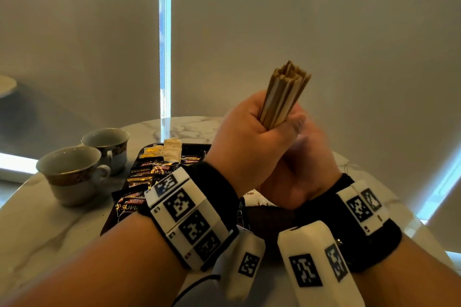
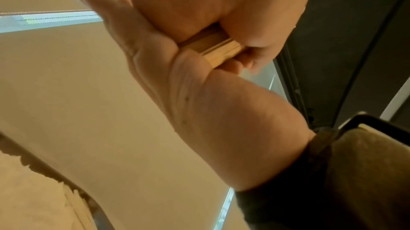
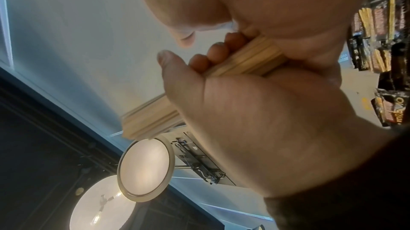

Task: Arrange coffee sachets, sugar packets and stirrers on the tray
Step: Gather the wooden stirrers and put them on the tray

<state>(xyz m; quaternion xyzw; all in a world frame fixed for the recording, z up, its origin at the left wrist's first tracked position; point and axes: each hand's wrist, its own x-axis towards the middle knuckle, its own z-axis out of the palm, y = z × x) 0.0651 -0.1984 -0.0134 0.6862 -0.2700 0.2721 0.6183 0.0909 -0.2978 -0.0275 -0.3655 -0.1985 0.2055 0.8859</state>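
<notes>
Item: stirrers (image 1: 284, 97) — 1 bundle of thin wooden sticks, upright at centre frame, raised above the tray (image 1: 109, 222). My left hand (image 1: 247, 137) is fisted around the lower half; my right hand (image 1: 304, 167) lies flat-palmed against the bundle's base, fingers relaxed. Handling, as I judge it: light, stiff, smooth — sticks likely to slip and fan apart unless gripped mid-length. Coffee sachets (image 1: 159, 169) lie on the tray, lower left of centre; 2 cups (image 1: 72, 172) stand at left.
</notes>
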